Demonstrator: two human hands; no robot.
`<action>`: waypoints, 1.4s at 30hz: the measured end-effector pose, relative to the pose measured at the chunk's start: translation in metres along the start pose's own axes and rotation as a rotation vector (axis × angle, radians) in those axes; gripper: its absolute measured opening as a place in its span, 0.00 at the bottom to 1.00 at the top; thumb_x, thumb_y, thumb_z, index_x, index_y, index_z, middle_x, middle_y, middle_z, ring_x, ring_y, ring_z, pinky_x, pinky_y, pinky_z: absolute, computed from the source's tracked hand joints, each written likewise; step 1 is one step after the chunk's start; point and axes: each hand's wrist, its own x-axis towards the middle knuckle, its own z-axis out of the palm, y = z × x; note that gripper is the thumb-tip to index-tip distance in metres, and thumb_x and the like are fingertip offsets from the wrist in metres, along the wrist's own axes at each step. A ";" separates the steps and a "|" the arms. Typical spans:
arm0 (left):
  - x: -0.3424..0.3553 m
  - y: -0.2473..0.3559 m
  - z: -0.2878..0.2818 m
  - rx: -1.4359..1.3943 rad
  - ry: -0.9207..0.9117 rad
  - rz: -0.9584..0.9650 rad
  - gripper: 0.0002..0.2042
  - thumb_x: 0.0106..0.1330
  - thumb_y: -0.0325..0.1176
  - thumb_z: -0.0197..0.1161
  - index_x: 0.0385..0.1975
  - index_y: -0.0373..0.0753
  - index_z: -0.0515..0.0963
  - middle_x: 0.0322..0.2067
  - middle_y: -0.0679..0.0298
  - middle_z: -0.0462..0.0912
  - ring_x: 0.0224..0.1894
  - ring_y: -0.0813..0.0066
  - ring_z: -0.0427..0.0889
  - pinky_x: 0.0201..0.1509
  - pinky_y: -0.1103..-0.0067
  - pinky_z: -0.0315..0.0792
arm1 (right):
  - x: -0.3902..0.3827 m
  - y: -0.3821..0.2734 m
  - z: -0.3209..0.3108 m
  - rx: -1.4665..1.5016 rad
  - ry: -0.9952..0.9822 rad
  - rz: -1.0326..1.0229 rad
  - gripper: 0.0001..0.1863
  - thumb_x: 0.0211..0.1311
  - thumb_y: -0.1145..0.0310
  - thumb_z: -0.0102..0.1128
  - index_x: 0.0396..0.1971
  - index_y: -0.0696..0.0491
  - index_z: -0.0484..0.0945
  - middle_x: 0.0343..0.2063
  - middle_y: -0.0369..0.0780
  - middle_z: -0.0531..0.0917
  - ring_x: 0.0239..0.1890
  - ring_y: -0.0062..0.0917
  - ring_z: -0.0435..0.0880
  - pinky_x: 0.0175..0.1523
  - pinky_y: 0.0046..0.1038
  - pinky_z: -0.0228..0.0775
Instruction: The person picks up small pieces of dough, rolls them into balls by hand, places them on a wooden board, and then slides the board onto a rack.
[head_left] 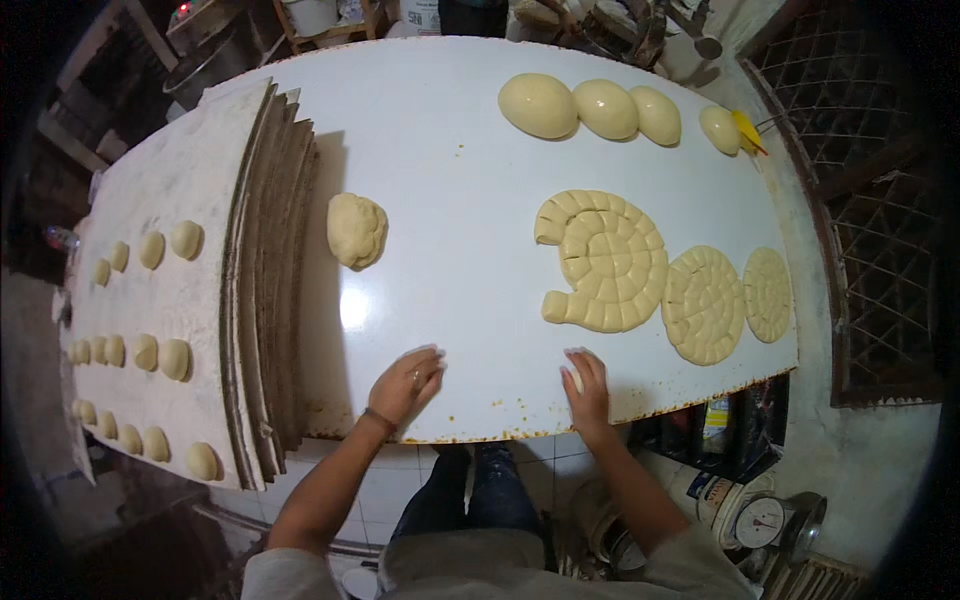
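Note:
Near the front edge of the white table, my left hand (406,386) rests palm down with its fingers curled inward. Whatever lies under its palm is hidden. My right hand (590,392) is farther right by the same edge, its fingers bent around a small pale piece of dough (577,380) that shows beside the thumb. Ahead of it lies a flat round of dough (605,262) cut into small pieces, its outer ring partly gone on the left. Two more cut rounds, a middle one (703,305) and a smaller-looking one (767,294), lie to its right.
At the left, a stack of boards (235,300) carries rows of dough balls (175,359). A rough dough lump (356,231) sits beside it. Smooth dough mounds (538,105) line the far right, near a yellow tool (748,132). A dial scale (759,522) stands below the table at right.

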 end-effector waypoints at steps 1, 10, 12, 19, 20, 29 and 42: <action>0.026 0.012 0.004 0.027 0.101 0.043 0.12 0.71 0.29 0.69 0.52 0.37 0.86 0.55 0.56 0.87 0.62 0.55 0.83 0.68 0.67 0.78 | 0.025 -0.021 0.013 0.004 0.065 -0.062 0.17 0.73 0.71 0.65 0.59 0.58 0.82 0.59 0.48 0.82 0.65 0.46 0.77 0.73 0.43 0.67; -0.033 -0.021 0.010 0.057 0.027 0.026 0.10 0.69 0.29 0.71 0.49 0.39 0.87 0.54 0.61 0.88 0.64 0.58 0.82 0.70 0.65 0.77 | -0.005 -0.012 -0.016 0.080 -0.033 -0.038 0.18 0.71 0.70 0.68 0.59 0.56 0.82 0.55 0.48 0.85 0.64 0.46 0.79 0.73 0.44 0.67; 0.031 -0.002 0.041 -0.068 0.148 -0.005 0.10 0.72 0.28 0.67 0.50 0.37 0.87 0.55 0.57 0.87 0.65 0.56 0.81 0.72 0.67 0.75 | 0.028 -0.036 0.009 0.030 0.004 -0.136 0.18 0.73 0.69 0.65 0.60 0.57 0.81 0.58 0.48 0.84 0.66 0.47 0.78 0.76 0.44 0.64; -0.031 -0.006 -0.013 -0.004 -0.086 0.151 0.11 0.66 0.27 0.73 0.47 0.39 0.89 0.53 0.60 0.89 0.63 0.60 0.84 0.68 0.68 0.79 | -0.028 0.009 -0.018 -0.008 -0.145 -0.055 0.16 0.71 0.69 0.67 0.56 0.56 0.83 0.54 0.46 0.85 0.66 0.47 0.78 0.74 0.45 0.68; -0.006 -0.005 0.000 -0.029 -0.001 0.095 0.10 0.68 0.29 0.72 0.47 0.38 0.88 0.53 0.58 0.88 0.63 0.57 0.83 0.70 0.66 0.77 | -0.004 0.006 -0.007 0.040 0.001 -0.052 0.16 0.70 0.71 0.68 0.56 0.57 0.83 0.55 0.47 0.85 0.66 0.48 0.78 0.75 0.44 0.67; -0.036 -0.002 -0.002 -0.045 -0.046 0.189 0.11 0.68 0.27 0.72 0.49 0.38 0.87 0.54 0.56 0.88 0.59 0.54 0.85 0.67 0.64 0.79 | -0.017 0.009 -0.016 0.035 -0.131 -0.146 0.19 0.69 0.70 0.70 0.57 0.56 0.82 0.57 0.47 0.84 0.66 0.44 0.79 0.73 0.45 0.69; 0.033 0.034 0.037 0.091 0.282 -0.047 0.10 0.68 0.29 0.72 0.47 0.36 0.85 0.51 0.55 0.87 0.60 0.53 0.83 0.66 0.65 0.79 | 0.043 -0.016 -0.004 0.085 -0.107 -0.221 0.17 0.67 0.71 0.72 0.54 0.55 0.83 0.57 0.48 0.82 0.64 0.46 0.78 0.68 0.44 0.72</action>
